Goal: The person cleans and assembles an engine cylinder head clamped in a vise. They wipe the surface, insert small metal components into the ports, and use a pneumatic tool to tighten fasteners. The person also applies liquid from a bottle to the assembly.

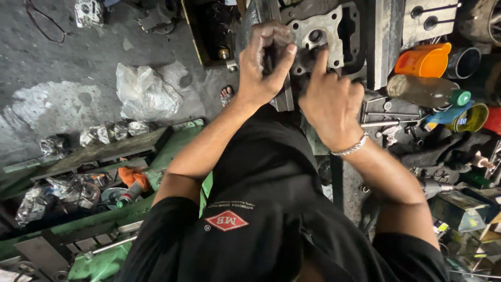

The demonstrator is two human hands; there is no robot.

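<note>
A grey cast metal engine part with several holes lies on a dark steel block at the top centre. My left hand is closed on the part's left edge, thumb and fingers pinched together beside an upright steel bar. My right hand, with a silver bracelet on its wrist, has its index finger stretched out and pressed on the lower edge of the part. Its other fingers are curled in. Whether anything small sits under my left fingers is hidden.
An orange jug, a black cup, a brownish bottle with a green cap and a yellow tin stand at the right. Steel rods lie below them. A crumpled plastic bag lies on the floor beside a green metal frame.
</note>
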